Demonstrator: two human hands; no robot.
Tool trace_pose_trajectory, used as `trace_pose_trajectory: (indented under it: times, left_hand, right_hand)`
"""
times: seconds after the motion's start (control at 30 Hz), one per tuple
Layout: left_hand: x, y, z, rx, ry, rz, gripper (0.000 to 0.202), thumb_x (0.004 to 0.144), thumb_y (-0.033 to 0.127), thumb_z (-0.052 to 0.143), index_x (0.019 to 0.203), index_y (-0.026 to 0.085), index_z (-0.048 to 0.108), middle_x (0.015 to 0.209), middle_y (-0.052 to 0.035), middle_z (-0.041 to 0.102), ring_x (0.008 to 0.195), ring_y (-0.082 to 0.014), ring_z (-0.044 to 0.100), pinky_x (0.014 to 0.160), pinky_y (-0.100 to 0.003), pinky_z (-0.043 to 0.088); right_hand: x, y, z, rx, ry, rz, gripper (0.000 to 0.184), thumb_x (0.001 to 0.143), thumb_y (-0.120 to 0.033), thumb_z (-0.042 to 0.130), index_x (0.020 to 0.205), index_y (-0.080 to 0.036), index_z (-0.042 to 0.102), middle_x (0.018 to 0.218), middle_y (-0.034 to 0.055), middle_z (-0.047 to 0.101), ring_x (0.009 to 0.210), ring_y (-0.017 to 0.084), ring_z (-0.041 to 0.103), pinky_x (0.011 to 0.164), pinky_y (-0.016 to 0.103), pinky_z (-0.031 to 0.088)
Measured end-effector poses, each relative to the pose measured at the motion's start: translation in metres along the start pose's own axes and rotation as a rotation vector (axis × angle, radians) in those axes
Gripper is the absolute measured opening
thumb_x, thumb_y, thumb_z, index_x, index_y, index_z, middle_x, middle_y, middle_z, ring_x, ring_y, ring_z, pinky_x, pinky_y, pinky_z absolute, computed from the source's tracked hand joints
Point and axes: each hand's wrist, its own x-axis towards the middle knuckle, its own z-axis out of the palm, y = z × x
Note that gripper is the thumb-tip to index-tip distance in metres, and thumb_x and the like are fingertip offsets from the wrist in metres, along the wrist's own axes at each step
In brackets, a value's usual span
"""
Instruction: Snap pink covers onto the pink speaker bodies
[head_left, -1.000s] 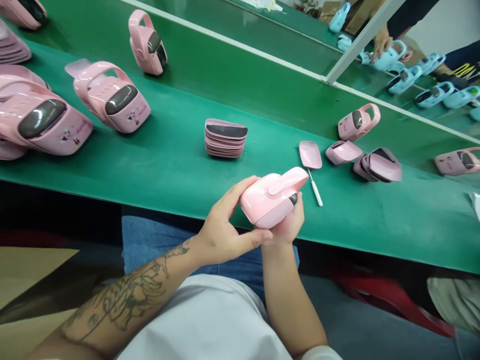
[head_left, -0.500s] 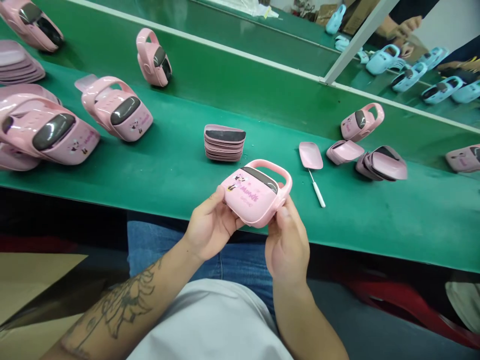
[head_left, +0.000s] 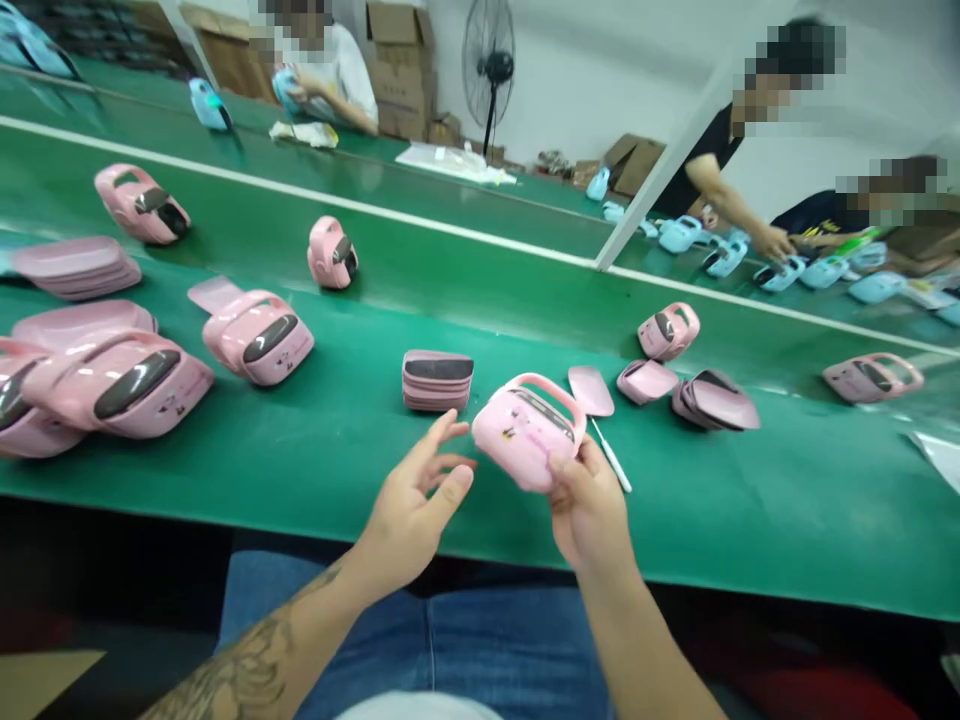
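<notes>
Pink handled case [head_left: 525, 440] now sits in my right hand [head_left: 589, 510] alone, held just over the near edge of the green worktop [head_left: 750, 510]. In the earlier view both hands had it, but my left hand [head_left: 409, 520] has since come away. That hand is open, its fingers [head_left: 450, 430] spread and just beside the case's left edge, not touching it. My right fingers [head_left: 566, 470] are closed around the lower right side of the case and have firm hold of it. The camera has also tipped up, so my feed now takes in more of the room. The case's long axis runs across my view, sloping down to the right. Its printed face is turned up toward the camera, and its handle loop [head_left: 544, 385] arches along the far side. Just behind it stand a stack of pink shells [head_left: 437, 380] on the left and a flat pink paddle [head_left: 591, 390] with a white stem [head_left: 611, 455] on the right. More pink cases [head_left: 255, 337] lie farther left on the worktop. Across the room, a co-worker's hand [head_left: 772, 240] reaches among pale blue pieces [head_left: 679, 235] on another green belt.
</notes>
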Motion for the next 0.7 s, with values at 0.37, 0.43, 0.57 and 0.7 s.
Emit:
trace_pose_trajectory:
  times: [0.37,0.43,0.57,0.7]
  left_hand:
    - [0.121,0.024,-0.107,0.812,-0.061,0.41,0.039,0.09,0.032,0.07,0.128,0.023,0.077,0.144,-0.0141,0.068,0.137,-0.0356,0.064,0.123,-0.056,0.047]
    - [0.127,0.022,-0.11,0.817,-0.084,0.397,0.034,0.091,0.032,0.069,0.122,0.023,0.079,0.142,-0.0129,0.071,0.133,-0.0334,0.067,0.121,-0.053,0.05]
    - [0.13,0.017,-0.106,0.788,-0.092,0.401,0.023,0.091,0.034,0.068,0.103,0.022,0.083,0.136,-0.0135,0.073,0.127,-0.0326,0.071,0.117,-0.052,0.053]
    - [0.129,0.016,-0.105,0.742,-0.086,0.412,0.02,0.091,0.035,0.068,0.091,0.022,0.083,0.133,-0.0123,0.075,0.122,-0.0306,0.073,0.113,-0.049,0.056]
  right_hand:
    - [0.275,-0.022,0.048,-0.628,0.492,-0.182,0.043,0.103,-0.041,0.071,0.139,-0.02,0.064,0.146,0.0118,0.063,0.127,0.029,0.067,0.106,0.054,0.059]
    - [0.283,-0.014,0.053,-0.683,0.516,-0.171,0.045,0.103,-0.041,0.071,0.141,-0.02,0.063,0.148,0.012,0.063,0.129,0.03,0.066,0.107,0.055,0.058]
    - [0.269,-0.004,0.048,-0.743,0.519,-0.208,0.06,0.095,-0.038,0.077,0.147,-0.017,0.057,0.16,0.0184,0.05,0.145,0.038,0.052,0.12,0.063,0.043]
    - [0.219,-0.003,0.042,-0.702,0.357,-0.369,0.07,0.084,-0.03,0.074,0.147,-0.012,0.052,0.159,0.025,0.047,0.148,0.038,0.045,0.123,0.056,0.036]
